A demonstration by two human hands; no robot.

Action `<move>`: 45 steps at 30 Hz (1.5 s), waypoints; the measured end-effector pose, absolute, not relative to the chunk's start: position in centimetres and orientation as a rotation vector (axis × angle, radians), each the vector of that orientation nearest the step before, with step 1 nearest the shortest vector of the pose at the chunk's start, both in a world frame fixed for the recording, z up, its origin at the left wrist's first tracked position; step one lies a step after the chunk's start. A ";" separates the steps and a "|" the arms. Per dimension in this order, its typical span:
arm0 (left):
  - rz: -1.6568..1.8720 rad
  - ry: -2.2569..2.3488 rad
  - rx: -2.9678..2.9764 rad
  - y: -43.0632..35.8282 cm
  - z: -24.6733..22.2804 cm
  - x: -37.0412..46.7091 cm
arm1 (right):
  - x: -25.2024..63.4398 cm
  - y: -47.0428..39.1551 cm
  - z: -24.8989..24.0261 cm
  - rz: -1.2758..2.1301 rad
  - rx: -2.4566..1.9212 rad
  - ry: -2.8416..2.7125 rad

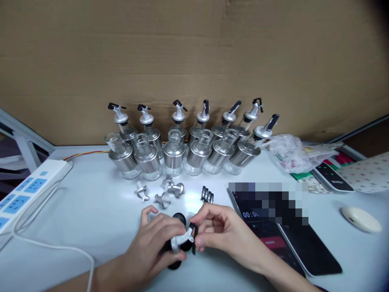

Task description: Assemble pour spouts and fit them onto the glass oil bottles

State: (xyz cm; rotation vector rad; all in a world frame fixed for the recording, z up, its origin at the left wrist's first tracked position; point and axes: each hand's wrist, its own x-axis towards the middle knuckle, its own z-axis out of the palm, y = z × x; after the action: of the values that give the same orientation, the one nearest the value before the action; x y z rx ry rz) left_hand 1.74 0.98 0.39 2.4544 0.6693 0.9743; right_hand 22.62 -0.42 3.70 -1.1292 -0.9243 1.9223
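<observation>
At the far left of the white table (91,202) lies a power strip (27,188) with its cord trailing toward the near edge. Behind the middle of the table, against a cardboard wall (194,61), stand two rows of glass bottles (174,156): the back row carries spouts with black flaps, the front row stands open-necked. In front of them lie a few loose spouts (165,190) and a small cluster of black flaps (207,194).

The left hand (152,247) curls its fingers around a silver pouring spout (181,240), thumb and forefinger pinching its collar, with black round caps (179,219) just beneath and behind. The spout's long axis runs from lower left up to the right, its tip pointing at the right hand (219,231). That hand meets it from the right, thumb and forefinger pressed together on a small black flap (194,238) held upright at the spout's tip. Flap and tip are touching or nearly so; I cannot tell which.

To the right lie a dark tablet (291,243), a crumpled plastic bag (288,152), and a pale mouse (361,219).
</observation>
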 end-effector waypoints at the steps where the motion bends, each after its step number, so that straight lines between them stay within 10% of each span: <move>1: 0.980 0.677 2.454 1.0 0.4 1.8 | 22.7 -0.4 3.6 1.925 -1.120 -0.921; 45: 0.957 0.683 2.442 0.9 -0.3 1.6 | 21.9 -0.8 3.1 1.864 -1.102 -0.849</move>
State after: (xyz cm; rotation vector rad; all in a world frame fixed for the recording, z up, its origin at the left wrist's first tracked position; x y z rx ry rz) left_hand 1.60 0.89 -0.33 2.4416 0.6828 0.9574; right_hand 21.91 -0.82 3.15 -1.1022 -0.8490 1.8642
